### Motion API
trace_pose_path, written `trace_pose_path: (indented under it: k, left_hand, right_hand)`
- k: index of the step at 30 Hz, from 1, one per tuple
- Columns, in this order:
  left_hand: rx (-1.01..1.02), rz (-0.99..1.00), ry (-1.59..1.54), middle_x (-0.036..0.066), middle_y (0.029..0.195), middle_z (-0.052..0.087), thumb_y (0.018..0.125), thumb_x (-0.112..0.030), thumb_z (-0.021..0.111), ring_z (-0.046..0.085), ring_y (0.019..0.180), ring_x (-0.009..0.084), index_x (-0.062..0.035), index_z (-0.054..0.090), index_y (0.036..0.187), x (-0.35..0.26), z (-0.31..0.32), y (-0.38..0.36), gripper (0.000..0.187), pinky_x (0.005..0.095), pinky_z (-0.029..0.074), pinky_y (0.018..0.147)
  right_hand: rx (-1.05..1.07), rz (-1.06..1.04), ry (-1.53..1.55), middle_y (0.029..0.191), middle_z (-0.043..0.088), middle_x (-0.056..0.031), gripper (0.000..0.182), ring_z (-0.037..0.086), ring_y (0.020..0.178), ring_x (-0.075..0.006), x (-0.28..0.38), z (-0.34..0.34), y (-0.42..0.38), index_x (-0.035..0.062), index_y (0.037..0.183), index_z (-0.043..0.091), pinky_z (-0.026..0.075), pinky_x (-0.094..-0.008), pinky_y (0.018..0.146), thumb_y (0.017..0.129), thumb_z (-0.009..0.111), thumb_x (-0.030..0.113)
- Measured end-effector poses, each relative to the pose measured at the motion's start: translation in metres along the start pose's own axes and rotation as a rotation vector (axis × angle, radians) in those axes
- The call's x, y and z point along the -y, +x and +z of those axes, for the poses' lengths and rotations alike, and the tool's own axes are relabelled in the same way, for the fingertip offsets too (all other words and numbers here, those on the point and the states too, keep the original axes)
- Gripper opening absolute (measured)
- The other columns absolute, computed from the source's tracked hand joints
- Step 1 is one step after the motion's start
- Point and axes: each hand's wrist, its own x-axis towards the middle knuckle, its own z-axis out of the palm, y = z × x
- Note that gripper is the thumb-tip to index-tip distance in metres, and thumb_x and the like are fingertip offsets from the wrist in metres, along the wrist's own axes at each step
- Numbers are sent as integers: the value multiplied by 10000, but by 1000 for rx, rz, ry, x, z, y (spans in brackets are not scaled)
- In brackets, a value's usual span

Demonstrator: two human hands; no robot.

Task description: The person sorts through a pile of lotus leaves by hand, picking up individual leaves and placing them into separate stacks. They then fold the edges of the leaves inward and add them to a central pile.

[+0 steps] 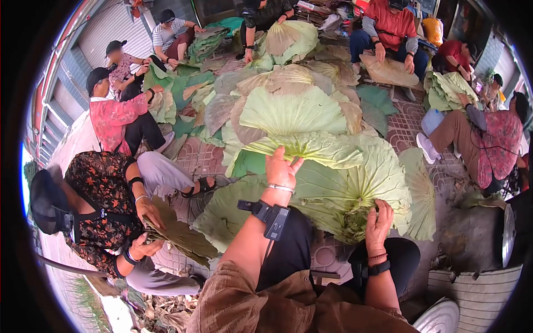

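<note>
A wide pile of big round leaves (294,111), green and brown, covers the paved ground (191,161), and several people sit around it. Close on the left side, a person in a leaf-patterned shirt (100,183) holds a dark folded leaf bundle (183,236); the sandalled foot (205,185) of this person is near the pile edge. The large green leaf (361,186) lies in front of the wearer, above the dark-trousered knees (286,244), which hide some ground below. Its raised, folded far part (311,149) blocks the view of some leaves behind. The left hand (282,169) is palm up at this fold, fingers touching it; I cannot tell if they grip. The right hand (379,222) touches the near right edge with bent fingers, beside a crumpled dark patch (356,221); its grip also is not clear.
</note>
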Motion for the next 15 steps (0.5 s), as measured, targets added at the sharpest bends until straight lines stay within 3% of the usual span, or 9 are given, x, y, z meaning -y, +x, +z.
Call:
trace_pose_path:
  k: [3,7,9,12,13,15]
  left_hand:
    - [1,69,-9,105,1098,433,849,-152,589,470,953,316,-86,403,1067,-27,17,12,294,502,497,802]
    - [237,196,45,89,1020,510,841,-139,587,512,849,276,-76,425,1058,-78,35,39,278,455,491,804]
    - [401,189,72,108,1086,511,851,-157,578,529,897,269,-69,429,1088,-107,29,70,294,438,485,823]
    - [460,147,74,118,1158,504,874,-202,568,531,985,277,-46,424,1141,-147,14,111,341,436,479,838]
    - [463,144,81,118,1158,504,874,-202,568,531,985,277,-46,424,1141,-153,5,120,341,436,479,838]
    - [257,129,68,98,1147,501,864,-206,601,508,1056,330,-83,432,1155,-160,-16,140,358,493,454,832]
  right_hand:
    - [-3,-8,-11,1091,536,-150,284,469,1034,-328,0,1,1,21,1117,544,343,-422,932,845,552,103]
    - [1,-16,-29,1094,535,-150,287,470,1029,-328,0,0,2,24,1122,539,345,-422,930,845,557,96]
    - [-2,-9,-24,1097,534,-150,287,470,1028,-329,0,0,2,25,1125,536,347,-419,928,847,556,97]
    - [-2,11,3,1100,533,-150,290,469,1028,-328,3,0,3,27,1130,534,347,-417,928,849,554,96]
    - [5,10,3,1100,533,-150,290,469,1028,-327,4,-1,3,27,1130,533,347,-416,928,850,553,96]
    - [8,13,5,1101,532,-149,290,468,1028,-326,5,-2,3,27,1131,532,347,-415,928,851,553,96]
